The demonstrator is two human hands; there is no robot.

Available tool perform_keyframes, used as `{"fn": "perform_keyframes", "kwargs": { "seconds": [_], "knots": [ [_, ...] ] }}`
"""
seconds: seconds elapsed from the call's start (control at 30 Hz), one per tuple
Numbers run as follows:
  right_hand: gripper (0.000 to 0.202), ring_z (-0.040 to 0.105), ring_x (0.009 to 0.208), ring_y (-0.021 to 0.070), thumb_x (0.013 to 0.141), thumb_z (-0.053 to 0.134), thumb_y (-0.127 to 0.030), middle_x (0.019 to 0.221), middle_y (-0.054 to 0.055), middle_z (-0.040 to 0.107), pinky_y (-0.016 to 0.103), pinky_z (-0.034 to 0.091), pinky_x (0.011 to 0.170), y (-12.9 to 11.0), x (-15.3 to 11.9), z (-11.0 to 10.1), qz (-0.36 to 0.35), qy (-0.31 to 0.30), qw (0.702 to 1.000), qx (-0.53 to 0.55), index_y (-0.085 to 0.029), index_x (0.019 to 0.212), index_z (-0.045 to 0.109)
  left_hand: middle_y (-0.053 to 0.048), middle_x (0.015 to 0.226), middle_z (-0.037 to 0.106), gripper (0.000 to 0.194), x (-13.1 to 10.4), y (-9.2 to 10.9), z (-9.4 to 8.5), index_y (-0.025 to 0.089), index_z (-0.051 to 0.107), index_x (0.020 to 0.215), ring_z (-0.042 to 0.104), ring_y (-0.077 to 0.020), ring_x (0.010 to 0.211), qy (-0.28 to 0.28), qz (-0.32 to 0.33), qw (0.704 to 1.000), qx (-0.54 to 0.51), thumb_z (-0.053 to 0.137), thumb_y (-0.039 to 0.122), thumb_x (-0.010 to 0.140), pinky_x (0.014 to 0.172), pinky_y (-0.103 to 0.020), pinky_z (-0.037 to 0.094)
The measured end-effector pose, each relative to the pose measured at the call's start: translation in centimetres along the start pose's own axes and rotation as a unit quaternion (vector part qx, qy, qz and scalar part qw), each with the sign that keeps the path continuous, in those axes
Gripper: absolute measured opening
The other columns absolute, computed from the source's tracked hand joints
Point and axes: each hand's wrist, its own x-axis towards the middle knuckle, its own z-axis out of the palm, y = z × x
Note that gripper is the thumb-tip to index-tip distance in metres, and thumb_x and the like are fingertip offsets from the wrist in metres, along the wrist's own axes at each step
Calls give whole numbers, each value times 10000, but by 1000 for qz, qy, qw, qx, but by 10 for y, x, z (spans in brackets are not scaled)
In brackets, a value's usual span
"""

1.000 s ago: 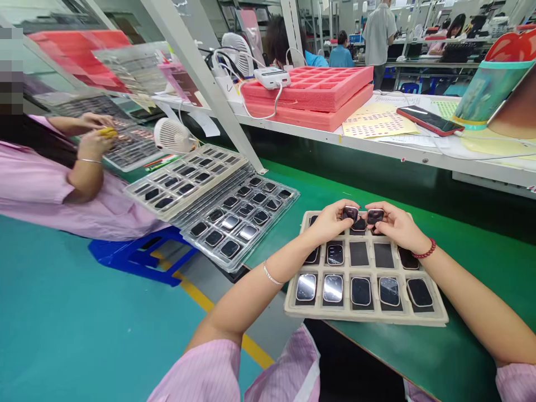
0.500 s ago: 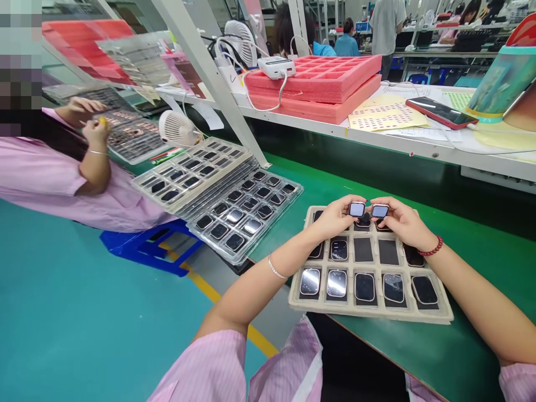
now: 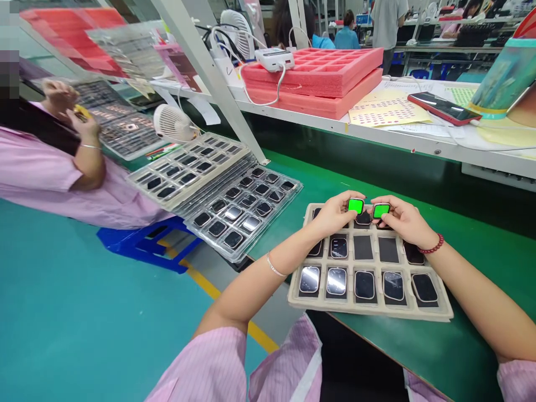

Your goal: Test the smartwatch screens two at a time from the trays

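My left hand (image 3: 337, 214) is closed on a smartwatch (image 3: 355, 206) without a strap, its screen lit green. Beside it my right hand (image 3: 404, 220) grips a second smartwatch (image 3: 381, 211), also glowing green. Both are held slightly apart above the back row of a cream tray (image 3: 364, 310). Dark-screened watches fill the tray's front row, such as this watch face (image 3: 364, 285). Two compartments in the middle row show only a dark pad (image 3: 368, 248). One watch (image 3: 339, 247) there has small marks on its screen. My hands hide part of the back row.
Left of my tray lies a clear plastic tray (image 3: 234, 258) of watches, with another cream tray (image 3: 142, 192) behind. A shelf (image 3: 318, 120) above carries red foam trays (image 3: 310, 78), a phone (image 3: 443, 108) and papers. A co-worker's hand (image 3: 86, 123) holds something yellow at left.
Both held watch screens have turned from pale white to bright green. My hands stay nearly in place. The co-worker's hands have shifted, and the view has moved slightly.
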Motion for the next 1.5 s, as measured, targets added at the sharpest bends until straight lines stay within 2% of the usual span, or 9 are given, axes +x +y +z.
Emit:
{"fn": "perform_keyframes", "kwargs": {
  "seconds": [0.2, 0.37, 0.53, 0.67, 0.93, 1.2, 1.5],
  "knots": [
    [383, 746, 849, 208, 782, 588, -158, 1026, 70, 728, 350, 647, 719, -1, 0, 1, 5, 0, 1000, 2, -209, 1161, 606, -89, 1125, 679, 434, 0, 2, 1, 143, 615, 1141, 656, -170, 971, 14, 1, 1000, 16, 567, 81, 714, 840, -281, 517],
    [441, 746, 889, 214, 730, 577, -131, 1090, 76, 724, 350, 643, 739, 1, 1, 0, 2, 4, 1000, 28, -210, 1163, 596, -95, 1118, 679, 470, 0, 4, 1, 135, 597, 1160, 656, -187, 1016, 5, 0, 1000, 16, 559, 74, 696, 870, -292, 514],
    [372, 748, 829, 208, 792, 587, -168, 999, 73, 736, 348, 643, 705, 1, 1, 0, 9, 5, 1000, 10, -197, 1163, 606, -94, 1081, 682, 460, -1, 5, 2, 126, 591, 1173, 654, -186, 996, 4, -10, 1000, 23, 590, 102, 713, 840, -282, 512],
    [366, 747, 839, 200, 812, 594, -171, 1023, 72, 729, 337, 643, 707, 1, 0, 0, 2, 5, 1000, 9, -201, 1176, 609, -81, 1027, 688, 402, -2, 6, 2, 132, 604, 1147, 656, -165, 914, 3, -17, 1000, 21, 613, 136, 745, 795, -270, 514],
    [380, 740, 840, 199, 785, 581, -149, 1077, 78, 736, 328, 636, 700, 2, 0, 1, 0, -9, 1000, 21, -210, 1159, 614, -72, 1038, 688, 408, -3, 9, 2, 139, 609, 1158, 658, -141, 865, 15, -27, 999, 13, 640, 130, 752, 776, -250, 516],
    [336, 741, 811, 198, 806, 575, -157, 1023, 73, 742, 317, 631, 663, -1, 0, 1, 6, -14, 1000, 13, -199, 1132, 642, -44, 849, 674, 259, -2, 9, 3, 132, 629, 990, 608, -111, 668, 7, -50, 998, -22, 692, 269, 778, 575, -217, 484],
    [199, 735, 702, 172, 899, 597, -300, 892, 51, 753, 274, 612, 587, -6, -1, -2, 24, -8, 999, 21, -199, 1029, 709, -41, 783, 659, 284, -6, 21, 3, 139, 629, 901, 568, -92, 628, 5, -76, 996, -34, 646, 418, 848, 526, -194, 449]
  ]
}}
